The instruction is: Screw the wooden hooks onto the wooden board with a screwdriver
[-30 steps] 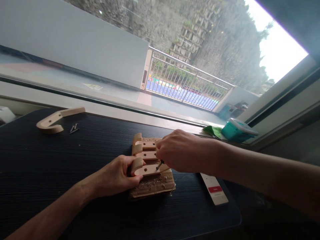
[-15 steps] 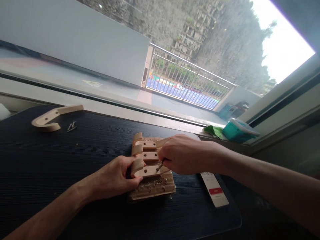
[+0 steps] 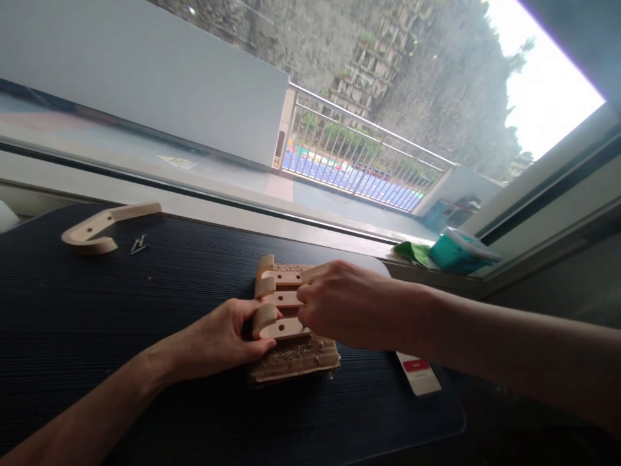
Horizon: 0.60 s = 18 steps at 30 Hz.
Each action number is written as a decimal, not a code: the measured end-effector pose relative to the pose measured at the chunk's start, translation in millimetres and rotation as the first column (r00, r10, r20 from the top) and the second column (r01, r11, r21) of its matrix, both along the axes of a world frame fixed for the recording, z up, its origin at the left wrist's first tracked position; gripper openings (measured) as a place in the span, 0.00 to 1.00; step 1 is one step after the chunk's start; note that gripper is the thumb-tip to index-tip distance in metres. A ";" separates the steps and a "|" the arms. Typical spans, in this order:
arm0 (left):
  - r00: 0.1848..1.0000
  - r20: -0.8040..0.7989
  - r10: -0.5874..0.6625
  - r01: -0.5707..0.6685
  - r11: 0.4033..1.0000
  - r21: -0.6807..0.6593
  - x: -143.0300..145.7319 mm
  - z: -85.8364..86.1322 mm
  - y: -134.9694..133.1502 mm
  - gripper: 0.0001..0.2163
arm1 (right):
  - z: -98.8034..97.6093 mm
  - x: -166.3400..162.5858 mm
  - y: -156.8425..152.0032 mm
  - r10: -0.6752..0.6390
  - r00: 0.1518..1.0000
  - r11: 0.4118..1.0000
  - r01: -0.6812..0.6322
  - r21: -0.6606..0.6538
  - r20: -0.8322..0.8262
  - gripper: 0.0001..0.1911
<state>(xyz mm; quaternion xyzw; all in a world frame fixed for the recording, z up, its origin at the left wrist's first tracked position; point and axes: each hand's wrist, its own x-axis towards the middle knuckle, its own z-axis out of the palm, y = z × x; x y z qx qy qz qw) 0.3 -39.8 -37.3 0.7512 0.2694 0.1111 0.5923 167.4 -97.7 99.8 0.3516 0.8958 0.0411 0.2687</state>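
Note:
A cardboard piece (image 3: 295, 362) lies on the dark table (image 3: 145, 304) with three wooden hooks (image 3: 276, 298) side by side on it. My left hand (image 3: 223, 340) grips the curved end of the nearest hook (image 3: 274, 329) and holds it down. My right hand (image 3: 347, 304) is closed over the right part of the hooks, fingers curled; whatever it holds is hidden under them. Small wood shavings are scattered on the cardboard.
A fourth wooden hook (image 3: 99, 228) and a few screws (image 3: 138, 245) lie at the table's far left. A white phone (image 3: 420, 374) with a red button sits right of the cardboard. A teal box (image 3: 458, 251) and green cloth (image 3: 412, 254) rest on the window sill.
My right hand has shifted left over the hooks; the small tool tip seen earlier at the nearest hook is now hidden under my fingers. My left hand has kept its grip.

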 end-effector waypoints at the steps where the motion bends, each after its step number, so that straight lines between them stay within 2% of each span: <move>1: 1.000 0.011 -0.013 0.013 0.999 -0.034 -0.4 -0.2 0.6 0.10 | -0.6 -0.9 0.7 0.003 1.000 1.000 -0.003 -0.006 0.000 0.13; 4: 0.998 0.039 -0.043 0.047 0.993 -0.111 -2.1 -0.5 2.3 0.10 | -1.7 -2.9 4.4 -0.064 0.998 0.998 0.064 -0.010 0.003 0.10; 9: 0.999 0.027 -0.036 0.040 0.990 -0.138 -3.1 -0.3 3.2 0.12 | -1.4 2.1 11.8 -0.201 0.979 0.979 0.200 -0.048 -0.012 0.06; 14: 0.999 0.037 -0.040 0.045 0.986 -0.159 -1.6 1.0 1.7 0.14 | 0.7 13.4 16.6 -0.432 0.893 0.900 0.419 -0.118 -0.125 0.09; 16: 0.999 0.040 -0.032 0.038 0.987 -0.159 -1.5 1.6 1.1 0.15 | 2.0 14.1 15.5 -0.453 0.879 0.890 0.436 -0.133 -0.148 0.09; 18: 0.999 0.034 -0.023 0.028 0.989 -0.148 -1.9 1.9 0.7 0.16 | 3.6 12.1 12.1 -0.425 0.893 0.905 0.416 -0.090 -0.149 0.09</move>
